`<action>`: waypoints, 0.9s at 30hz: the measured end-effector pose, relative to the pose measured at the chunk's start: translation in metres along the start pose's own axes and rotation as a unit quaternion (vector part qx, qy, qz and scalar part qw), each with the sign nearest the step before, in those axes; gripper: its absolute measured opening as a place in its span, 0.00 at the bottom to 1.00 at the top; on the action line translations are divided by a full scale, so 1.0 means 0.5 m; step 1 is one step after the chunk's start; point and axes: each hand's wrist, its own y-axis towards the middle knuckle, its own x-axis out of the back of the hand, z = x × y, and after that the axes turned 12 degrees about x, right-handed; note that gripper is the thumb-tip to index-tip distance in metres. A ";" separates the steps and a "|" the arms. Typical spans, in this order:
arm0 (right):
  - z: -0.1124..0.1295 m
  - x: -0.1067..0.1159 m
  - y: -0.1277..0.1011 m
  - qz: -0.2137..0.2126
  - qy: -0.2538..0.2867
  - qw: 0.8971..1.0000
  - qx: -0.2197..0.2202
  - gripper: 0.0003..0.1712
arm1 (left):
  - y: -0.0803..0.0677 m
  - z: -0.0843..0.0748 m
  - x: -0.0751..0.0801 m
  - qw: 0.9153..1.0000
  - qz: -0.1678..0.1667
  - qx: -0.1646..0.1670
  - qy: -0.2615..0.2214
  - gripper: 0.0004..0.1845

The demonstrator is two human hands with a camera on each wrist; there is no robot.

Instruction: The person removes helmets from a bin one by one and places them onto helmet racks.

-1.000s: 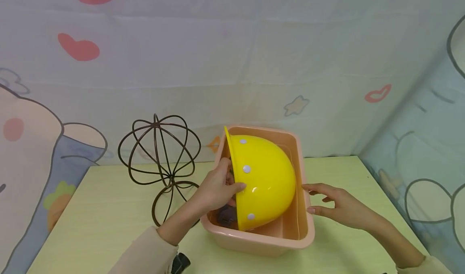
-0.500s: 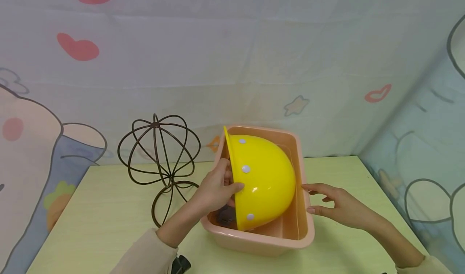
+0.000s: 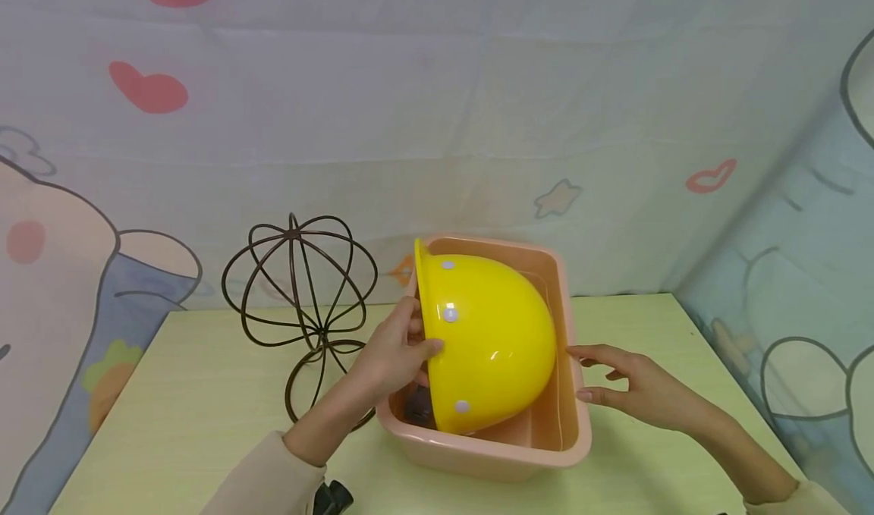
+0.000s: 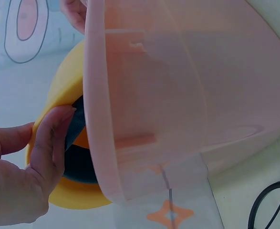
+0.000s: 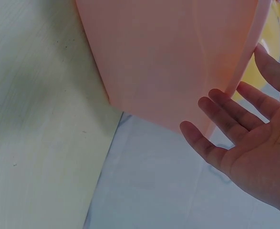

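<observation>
Cloth backdrop: pale, printed with hearts, stars and cartoon figures, behind the whole setup; a large figure at far left.

Tabletop: pale yellow-green, light wood grain, carrying the stand and the tub.

Wire stand: dark brown, upright; round cage above, narrow waist, smaller looped base, partly hidden by the left arm. Set just beside the tub, on its left.

Left hand: beige sleeve at the wrist. Fingers closed on the helmet's edge, thumb on the outer face, other fingers inside the opening.

Helmet: glossy yellow, white round studs. On its side within the tub, opening to the left, dome to the right, part of it above the tub's rim. Dark straps inside, seen from the left wrist.

Tub: pink, rectangular, rounded corners, standing upright around the helmet.

Right hand: at the tub's right side. Fingers spread, gently bent, gripping nothing; thumb and forefinger tips at the rim, firmness of contact cannot be told.
</observation>
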 end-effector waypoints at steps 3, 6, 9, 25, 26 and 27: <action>-0.001 0.000 0.000 -0.001 -0.001 1.000 0.001 0.31 | 0.000 0.000 0.001 1.000 -0.003 0.005 -0.006 0.20; 0.000 0.000 0.001 0.001 -0.001 1.000 0.001 0.31 | -0.002 0.000 0.002 1.000 -0.005 0.005 -0.011 0.20; 0.001 0.001 0.001 0.001 0.001 1.000 -0.001 0.32 | -0.003 -0.001 0.003 1.000 -0.007 0.004 -0.017 0.20; 0.005 0.002 0.003 0.004 0.003 1.000 -0.002 0.31 | -0.017 -0.015 0.014 0.997 -0.016 0.005 -0.072 0.20; 0.005 0.002 0.003 0.005 0.004 1.000 -0.001 0.31 | -0.018 -0.016 0.015 0.997 -0.015 0.006 -0.074 0.20; 0.005 0.002 0.003 0.005 0.005 1.000 -0.001 0.31 | -0.019 -0.017 0.017 0.997 -0.014 0.007 -0.077 0.20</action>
